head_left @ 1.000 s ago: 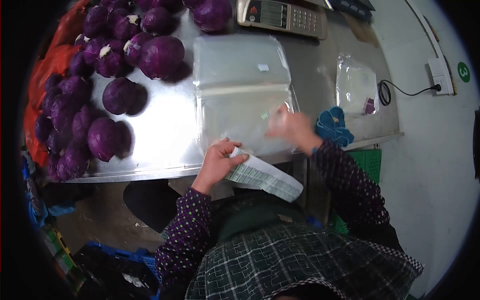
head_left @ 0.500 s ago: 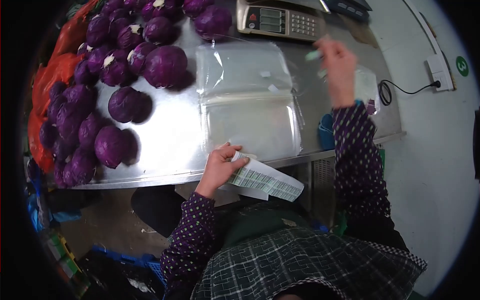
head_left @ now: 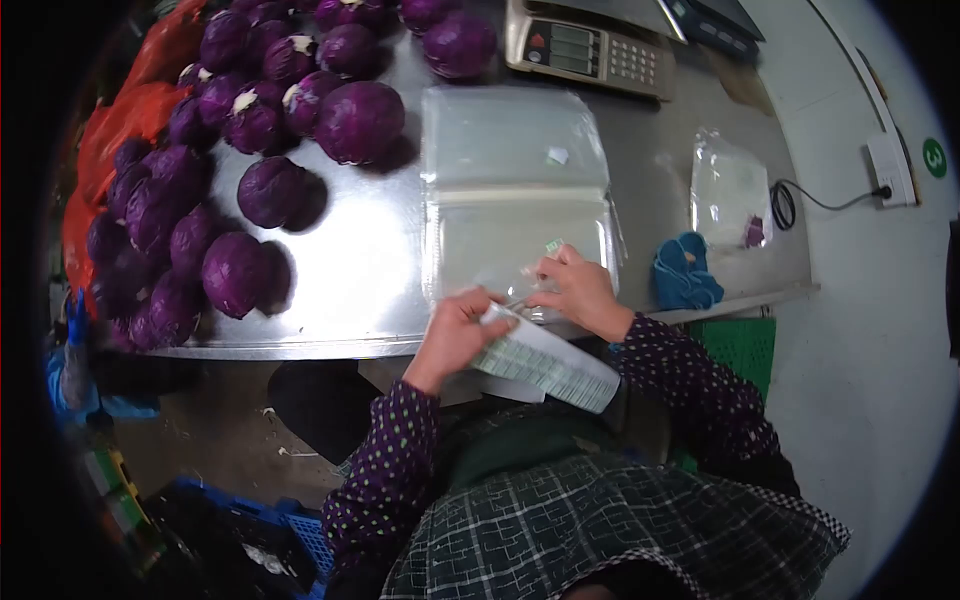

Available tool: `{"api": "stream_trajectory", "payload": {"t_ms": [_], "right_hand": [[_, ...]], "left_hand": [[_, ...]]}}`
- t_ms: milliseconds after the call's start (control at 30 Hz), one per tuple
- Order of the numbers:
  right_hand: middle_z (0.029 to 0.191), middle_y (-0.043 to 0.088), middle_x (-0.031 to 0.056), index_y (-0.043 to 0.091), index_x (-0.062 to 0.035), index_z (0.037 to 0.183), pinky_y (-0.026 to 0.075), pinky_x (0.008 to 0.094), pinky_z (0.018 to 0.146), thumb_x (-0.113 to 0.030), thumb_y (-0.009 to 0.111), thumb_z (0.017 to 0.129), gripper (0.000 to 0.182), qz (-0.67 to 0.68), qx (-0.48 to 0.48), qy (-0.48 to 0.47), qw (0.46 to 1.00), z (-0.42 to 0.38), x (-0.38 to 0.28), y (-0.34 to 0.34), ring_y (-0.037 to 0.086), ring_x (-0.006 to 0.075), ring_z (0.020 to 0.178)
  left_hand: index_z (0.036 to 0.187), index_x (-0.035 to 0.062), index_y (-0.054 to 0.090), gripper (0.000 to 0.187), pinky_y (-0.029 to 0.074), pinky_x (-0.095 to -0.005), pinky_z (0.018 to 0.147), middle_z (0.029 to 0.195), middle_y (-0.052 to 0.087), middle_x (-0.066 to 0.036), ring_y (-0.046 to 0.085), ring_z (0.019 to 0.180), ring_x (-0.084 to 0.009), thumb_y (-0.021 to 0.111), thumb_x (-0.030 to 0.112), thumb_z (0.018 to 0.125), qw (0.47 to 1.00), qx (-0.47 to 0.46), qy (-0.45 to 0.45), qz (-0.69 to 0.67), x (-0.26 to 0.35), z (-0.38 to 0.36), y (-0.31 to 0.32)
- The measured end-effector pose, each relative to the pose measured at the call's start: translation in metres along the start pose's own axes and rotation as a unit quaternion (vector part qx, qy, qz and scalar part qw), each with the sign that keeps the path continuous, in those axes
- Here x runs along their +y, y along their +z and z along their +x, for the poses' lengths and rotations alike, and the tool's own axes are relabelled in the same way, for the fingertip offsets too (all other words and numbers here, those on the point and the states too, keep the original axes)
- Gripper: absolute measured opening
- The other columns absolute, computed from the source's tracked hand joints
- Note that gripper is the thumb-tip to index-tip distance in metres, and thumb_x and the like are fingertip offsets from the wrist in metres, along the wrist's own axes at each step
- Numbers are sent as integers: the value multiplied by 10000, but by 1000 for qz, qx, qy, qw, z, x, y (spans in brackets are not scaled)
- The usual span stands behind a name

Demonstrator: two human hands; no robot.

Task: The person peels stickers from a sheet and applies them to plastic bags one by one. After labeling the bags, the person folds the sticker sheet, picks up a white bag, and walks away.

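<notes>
Label sheet, a white strip printed with rows of small stickers, hangs off the near edge of the steel table at lower centre of the frame, slanting down toward the right. The left hand grips its upper end, fingers curled closed around the paper. Just beside it, the right hand is pinched narrow, its fingertips nipping a small sticker at the top of the sheet; both hands meet at centre frame over the table's front edge. Both sleeves are dark with pale dots, above a checked apron at the bottom of the frame.

Directly behind the hands lies a stack of clear plastic bags, flat on the table, with a small label stuck on the upper part. To the right of the hands, near the table's right edge, sits a blue cloth, and beyond it a loose clear bag with a purple scrap inside. A black cable runs from there to a wall socket at the right.

Across the left of the frame, many red cabbages are heaped on the table, some on orange netting at the far left. At the top centre stands a weighing scale with a keypad.
</notes>
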State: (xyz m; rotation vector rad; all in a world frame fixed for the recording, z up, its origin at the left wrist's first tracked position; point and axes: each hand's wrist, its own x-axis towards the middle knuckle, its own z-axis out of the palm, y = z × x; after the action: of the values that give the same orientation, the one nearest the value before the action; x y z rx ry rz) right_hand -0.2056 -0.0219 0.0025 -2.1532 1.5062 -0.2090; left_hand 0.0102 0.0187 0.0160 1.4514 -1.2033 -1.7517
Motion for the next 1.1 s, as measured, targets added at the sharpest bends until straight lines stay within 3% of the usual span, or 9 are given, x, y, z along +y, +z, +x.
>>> {"api": "stream_trajectory", "payload": {"t_ms": [100,233,367,467,633,800,933,1000,1100], "right_hand": [[843,573,87,665,-100,834,475,403,643,-368,700,773,277,65,6,-10,998,6,14,5,616,277,760],[792,580,131,674,-73,830,470,401,646,-284,656,821,212,114,-23,-32,993,18,22,0,602,326,726],[742,589,185,663,-22,802,465,406,637,-224,614,854,214,153,-78,15,985,28,12,-21,599,351,690],[701,591,142,635,-19,843,491,371,581,-151,594,864,140,157,295,22,942,89,25,-98,599,195,612],[860,638,58,611,-27,927,497,286,706,-139,734,785,218,376,156,57,912,60,6,-97,607,120,748],[960,557,92,577,-57,1013,507,362,734,-304,860,594,564,-35,149,62,986,39,34,-9,618,257,841],[945,538,94,559,-74,1082,503,388,725,-332,850,587,629,-73,49,103,991,38,38,-34,601,298,886],[932,546,73,593,-105,1050,496,379,698,-344,797,667,495,-98,39,-37,994,9,17,-12,606,276,845],[964,562,52,630,-130,960,492,410,692,-404,694,775,338,54,-23,-28,998,5,21,2,613,296,834]], "left_hand": [[790,-18,666,187,457,-310,602,750,636,-114,560,655,-147,757,140,752,977,-91,179,77,2,-19,10],[747,-20,629,221,444,-320,587,688,607,-117,547,633,-188,765,155,743,991,-70,73,88,-2,-10,12],[754,-23,633,215,447,-387,928,738,645,-151,653,955,-209,757,153,746,978,-16,143,152,-29,16,6],[727,-24,620,221,304,-412,1099,932,677,-181,539,1185,-311,752,152,748,992,-27,76,95,-25,17,5],[760,-17,653,207,296,-411,1104,1122,649,-198,460,1247,-397,764,157,736,994,-4,65,87,-26,18,5],[660,-43,576,260,283,-436,1121,727,632,-128,615,1073,-289,753,127,746,992,-4,94,83,-24,15,5],[706,-43,621,211,278,-438,1125,626,555,-100,651,980,-245,743,122,753,990,-8,117,73,-29,22,4],[742,-39,651,185,264,-437,1132,640,570,-106,654,953,-244,741,122,754,990,-8,119,71,-29,18,4],[716,-39,628,209,402,-385,1028,694,607,-125,652,864,-223,746,130,750,987,14,132,84,-7,3,6]]}}
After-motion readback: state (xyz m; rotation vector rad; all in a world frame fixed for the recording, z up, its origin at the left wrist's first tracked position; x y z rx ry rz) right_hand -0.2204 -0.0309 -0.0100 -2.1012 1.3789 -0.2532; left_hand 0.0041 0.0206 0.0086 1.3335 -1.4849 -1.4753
